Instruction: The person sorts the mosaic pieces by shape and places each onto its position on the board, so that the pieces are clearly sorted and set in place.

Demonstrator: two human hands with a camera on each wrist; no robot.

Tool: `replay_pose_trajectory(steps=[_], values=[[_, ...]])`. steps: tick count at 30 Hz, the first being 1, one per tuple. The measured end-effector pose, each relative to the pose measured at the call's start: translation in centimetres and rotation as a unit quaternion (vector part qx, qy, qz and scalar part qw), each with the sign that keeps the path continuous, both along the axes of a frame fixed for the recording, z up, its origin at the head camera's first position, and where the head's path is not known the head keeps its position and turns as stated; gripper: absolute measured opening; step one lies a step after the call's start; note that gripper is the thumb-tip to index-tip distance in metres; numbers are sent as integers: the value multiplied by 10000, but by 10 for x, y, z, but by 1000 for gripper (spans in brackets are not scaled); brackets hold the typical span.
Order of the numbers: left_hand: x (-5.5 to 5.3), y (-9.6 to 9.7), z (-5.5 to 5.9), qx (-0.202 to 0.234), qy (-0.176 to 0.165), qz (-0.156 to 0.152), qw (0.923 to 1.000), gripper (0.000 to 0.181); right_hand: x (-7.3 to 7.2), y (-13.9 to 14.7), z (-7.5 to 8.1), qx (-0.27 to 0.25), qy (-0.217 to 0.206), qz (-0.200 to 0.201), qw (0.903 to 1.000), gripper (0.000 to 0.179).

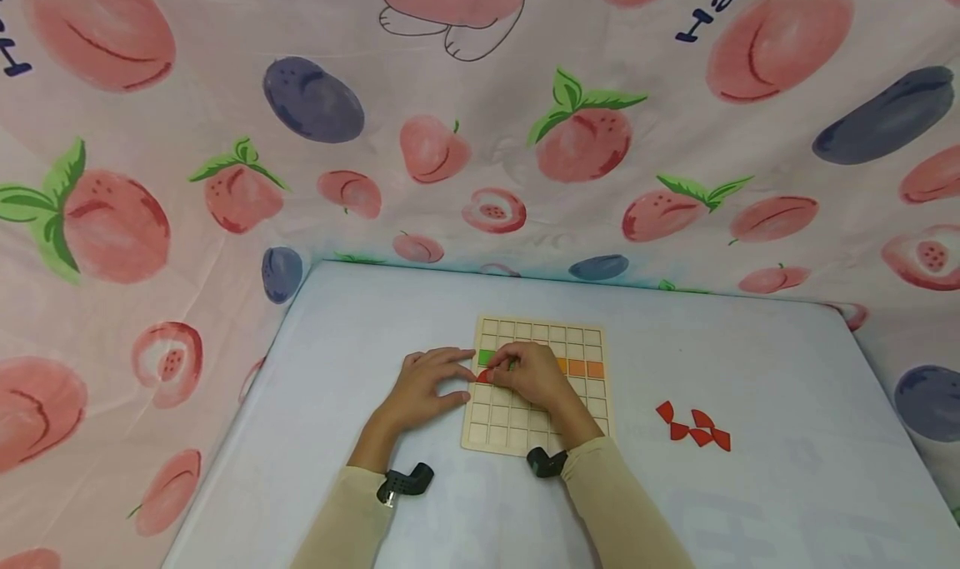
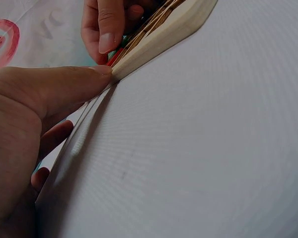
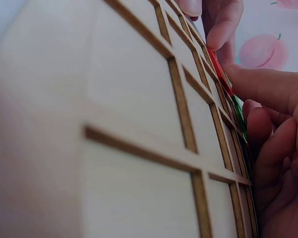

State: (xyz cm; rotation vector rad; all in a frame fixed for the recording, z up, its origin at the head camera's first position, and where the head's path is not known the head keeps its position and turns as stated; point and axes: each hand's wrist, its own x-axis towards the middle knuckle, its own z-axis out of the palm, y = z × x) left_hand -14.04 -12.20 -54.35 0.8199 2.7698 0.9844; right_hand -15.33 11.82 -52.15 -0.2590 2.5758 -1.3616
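A pale wooden grid board (image 1: pixel 498 437) lies on the white-covered table. My left hand (image 1: pixel 426 390) is beside its left edge, fingers spread and fairly straight, with fingertips against the edge; the thumb (image 2: pixel 84 82) meets the board's side in the left wrist view. My right hand (image 1: pixel 534 376) reaches over the board and pinches a small red piece (image 1: pixel 482 376) at a left-column cell. In the right wrist view the right thumb (image 3: pixel 258 84) lies on that red piece (image 3: pixel 218 72). A green square (image 1: pixel 486 357) fills the cell just beyond it.
Orange squares (image 1: pixel 586 368) sit in the same row as the green one, partly covered by the right hand. Several loose red pieces (image 1: pixel 701 436) lie on the table to the right of the board. A fruit-print curtain (image 1: pixel 480 161) hangs behind the table.
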Motion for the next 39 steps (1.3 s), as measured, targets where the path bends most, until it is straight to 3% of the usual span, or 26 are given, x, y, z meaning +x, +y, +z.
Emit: replay_pose_trajectory(steps=[20,30,39], values=[[1,0,2,10,-9,3,10000,21,0,1,-2,139,93,37,9999,11],[1,1,1,-2,-50,46,10000,20,3,9,1,-565,-164,117,9982,14],[0,1,1,-37,-64,80,9999,20,13,35,8,-443,-136,12,9989,15]])
